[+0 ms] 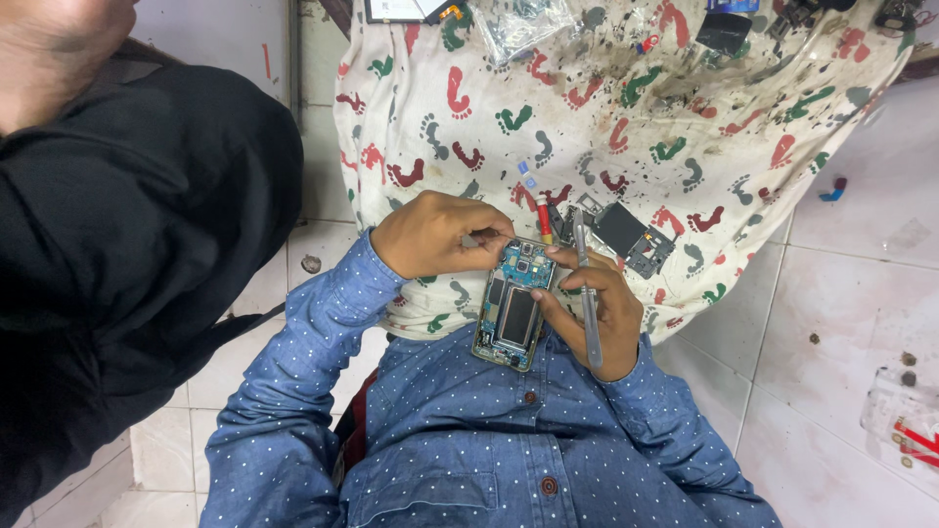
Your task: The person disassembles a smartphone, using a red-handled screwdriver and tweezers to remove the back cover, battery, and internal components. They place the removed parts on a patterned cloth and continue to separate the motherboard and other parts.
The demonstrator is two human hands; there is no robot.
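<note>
Down over the lap of the person in the blue dotted shirt, an opened phone is held with its insides showing: a circuit board at the top end and a dark rectangular part in the middle of its frame. Their left hand sits at the phone's top edge, grip pinched together on a thin grey tool whose tip touches the board. Their right hand cradles the phone from the other side, thumb lying across its edge, grip clamped on the phone, with long metal tweezers tucked along the fingers and sticking up past them. Just beyond the hands lies a white cloth printed with red, green and grey footprints, grimy in patches. On it, right behind the phone, rest a red-handled screwdriver and some dark phone parts; further up there is a clear plastic bag. White tiles show around the cloth. Another person in black stands close at the left
</note>
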